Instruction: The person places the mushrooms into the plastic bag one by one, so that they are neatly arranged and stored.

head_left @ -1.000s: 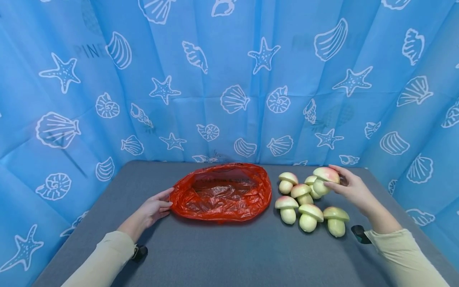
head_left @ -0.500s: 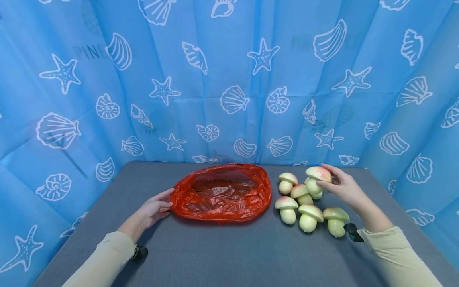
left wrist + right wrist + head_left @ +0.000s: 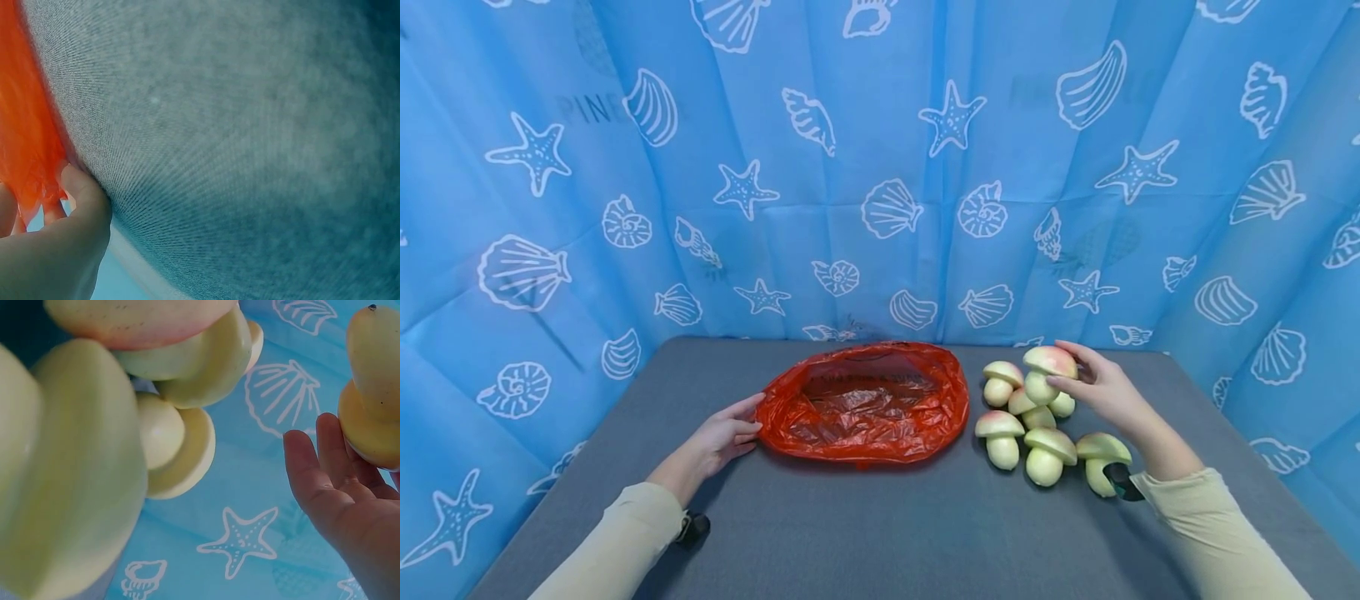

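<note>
The likeliest trouble lay with the right grip (image 3: 1107, 385): its thumb and fingers grasped one mushroom (image 3: 1042, 367) by the side of the cap, and so smooth and rounded a cap could probably slip out if the pinch slackened. To the left and in front of that grip, six other mushrooms (image 3: 1049, 443) lay close together on the gray surface (image 3: 880, 533), so a low sweep could knock one and set it rolling. The dark wrist camera (image 3: 1122, 482) at the same arm overlapped the nearest mushroom in the head view; contact could not be told, but a dip of the wrist might shove it.

The left grip (image 3: 718, 440) pinched the edge of the red plastic bag (image 3: 861, 452); such thin film could crease or fold inward if tugged unevenly.

The bag was the only container in view, directly right of the left grip and well left of the right one. Its mouth gaped wide, showing crumpled film and dim print on the far inner wall. No mushroom showed inside, though the deepest folds were hidden.
</note>
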A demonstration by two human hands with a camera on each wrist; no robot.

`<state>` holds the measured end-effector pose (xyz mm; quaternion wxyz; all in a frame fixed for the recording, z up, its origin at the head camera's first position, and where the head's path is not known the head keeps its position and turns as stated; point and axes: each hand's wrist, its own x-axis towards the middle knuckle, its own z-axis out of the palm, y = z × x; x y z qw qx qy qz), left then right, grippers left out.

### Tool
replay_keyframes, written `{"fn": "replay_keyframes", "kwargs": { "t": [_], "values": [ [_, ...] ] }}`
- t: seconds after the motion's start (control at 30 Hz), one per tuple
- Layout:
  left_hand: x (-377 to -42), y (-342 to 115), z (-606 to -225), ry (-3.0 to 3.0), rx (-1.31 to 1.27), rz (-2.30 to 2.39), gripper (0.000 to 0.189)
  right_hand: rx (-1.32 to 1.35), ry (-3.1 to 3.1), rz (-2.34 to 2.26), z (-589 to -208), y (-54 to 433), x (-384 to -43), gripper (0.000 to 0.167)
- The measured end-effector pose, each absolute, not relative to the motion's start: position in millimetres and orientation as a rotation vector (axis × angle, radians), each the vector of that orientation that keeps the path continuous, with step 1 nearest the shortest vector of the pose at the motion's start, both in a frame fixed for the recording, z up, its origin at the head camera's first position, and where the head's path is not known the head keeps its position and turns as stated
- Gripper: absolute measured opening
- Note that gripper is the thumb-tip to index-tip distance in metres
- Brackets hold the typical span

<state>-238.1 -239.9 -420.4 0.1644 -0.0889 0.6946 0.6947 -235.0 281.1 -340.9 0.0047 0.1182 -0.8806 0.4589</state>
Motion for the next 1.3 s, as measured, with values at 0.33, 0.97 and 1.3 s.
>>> {"fn": "replay_keyframes", "kwargs": {
  "t": [0.33,0.97,1.3],
  "values": [
    [-238.1,-240.8,-422.1,1.988,-0.254,1.980,0.061,0.406,-2.777,1.423,-339.3,270.9,-236.8,0.068],
    [-240.2,-240.6,-424.3,1.958,-0.252,2.006,0.063,0.436,-2.731,1.478,-341.1,252.4,-240.4,0.067],
    [-239.9,-241.4,-424.2,1.965,-0.258,2.002,0.061,0.449,-2.733,1.497,-340.9,243.0,-243.5,0.066]
  ]
}}
